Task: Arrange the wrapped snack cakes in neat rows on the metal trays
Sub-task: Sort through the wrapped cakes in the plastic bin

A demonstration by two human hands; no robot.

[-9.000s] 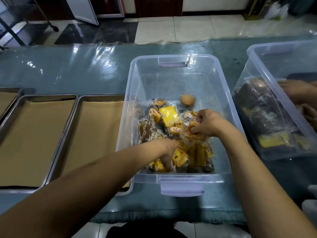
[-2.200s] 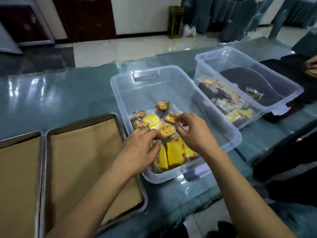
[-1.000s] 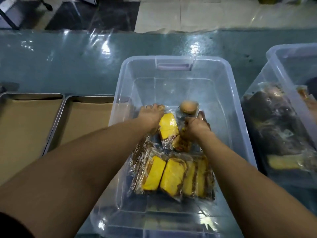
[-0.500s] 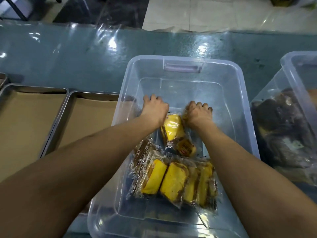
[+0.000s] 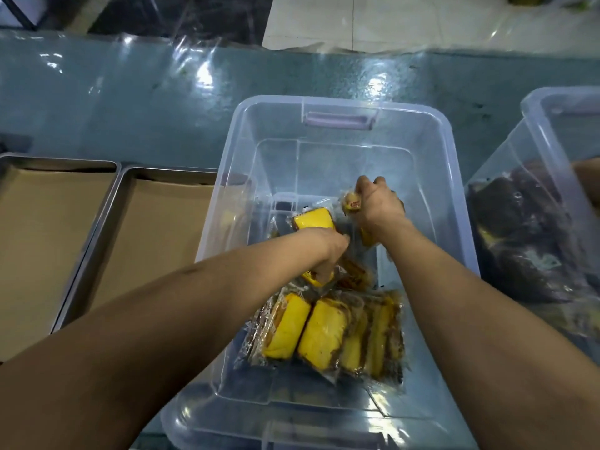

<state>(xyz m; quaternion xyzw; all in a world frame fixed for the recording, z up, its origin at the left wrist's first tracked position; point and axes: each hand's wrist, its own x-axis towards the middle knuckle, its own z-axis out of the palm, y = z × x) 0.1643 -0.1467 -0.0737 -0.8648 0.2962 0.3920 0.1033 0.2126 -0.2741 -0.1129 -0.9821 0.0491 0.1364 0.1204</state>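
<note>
Snack cakes (image 5: pixel 321 332) lie wrapped in the clear bin (image 5: pixel 431 131) on the desk (image 5: pixel 130 102) | my right hand (image 5: pixel 376 206) clutches one cake (image 5: pixel 351 203) | my left hand (image 5: pixel 328 251) seems to pinch another, partly hidden | metal trays (image 5: pixel 107 203) sit beside the bin, left.

Long table (image 5: pixel 136 92) with teal surface under clear plastic sheeting (image 5: pixel 201 50), wrinkled and throwing bright glare patches across upper half of frame. Beyond far edge, glossy tiled floor: pale tiles (image 5: pixel 373 17) at upper centre and right, dark tiles (image 5: pixel 181 11) at upper left. Thin dark metal leg (image 5: pixel 18 11) at extreme upper left, item unidentifiable.
</note>
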